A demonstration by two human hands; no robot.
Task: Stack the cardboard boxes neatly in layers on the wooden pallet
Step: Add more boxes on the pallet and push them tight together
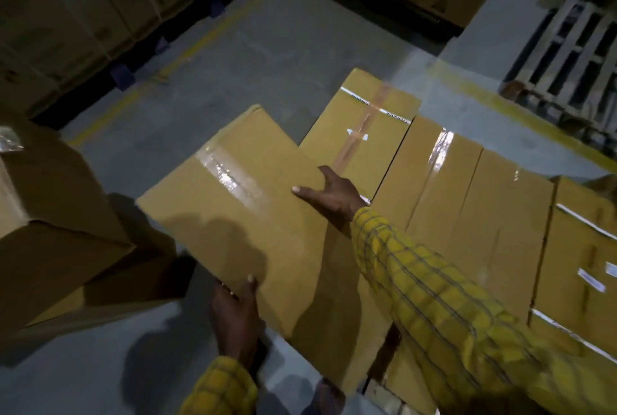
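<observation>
I hold a long taped cardboard box (240, 201) tilted in the air at the centre. My left hand (235, 317) grips its near bottom edge from below. On its far right edge rests my right hand (329, 196), thumb on top. To the right lies a layer of similar stacked boxes (467, 214), set side by side, one long box (364, 120) at their far end. The pallet beneath them is hidden.
A pile of loose cardboard boxes (50, 214) stands at the left. Tall wrapped stacks of cartons (83, 23) on blue pallets line the back left. Empty wooden pallets (567, 54) lean at the far right. Yellow floor lines (521, 114) cross the grey concrete.
</observation>
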